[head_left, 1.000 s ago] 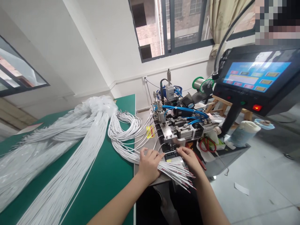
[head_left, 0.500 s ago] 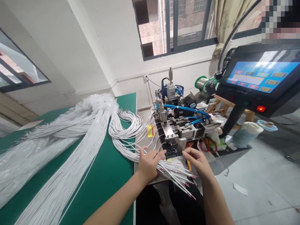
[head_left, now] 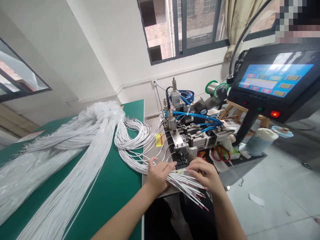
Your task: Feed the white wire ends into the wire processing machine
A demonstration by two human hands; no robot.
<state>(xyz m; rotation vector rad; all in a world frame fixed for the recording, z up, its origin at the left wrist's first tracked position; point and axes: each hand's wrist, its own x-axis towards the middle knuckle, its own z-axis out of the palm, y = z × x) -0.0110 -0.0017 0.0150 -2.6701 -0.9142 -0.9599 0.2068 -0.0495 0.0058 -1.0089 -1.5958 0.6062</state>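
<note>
White cables with reddish tips [head_left: 187,186] fan out at the front edge of the machine bench. My left hand [head_left: 160,175] is closed around this bundle, its index finger reaching toward the machine's front block [head_left: 181,160]. Just right of that block is my right hand [head_left: 203,171], thumb and fingers pinched close to the upper cables; what it pinches is too small to make out. From my left hand the bundle curves back to a coil [head_left: 136,133] on the green table. Several single cables run into the machine's left side.
A machine with blue tubes [head_left: 197,116] stands beyond my hands. Right of it are red-handled scissors [head_left: 221,154], a solder wire spool [head_left: 215,88], a plastic-wrapped roll [head_left: 261,141] and a control screen [head_left: 275,80]. Long wrapped cable bundles [head_left: 75,170] cover the green table [head_left: 120,200].
My right hand has moved left and closer to the front block and the cables. My left hand stays on the bundle. The machine's front-left cylinder parts sit slightly differently, and the view has shifted a little.
</note>
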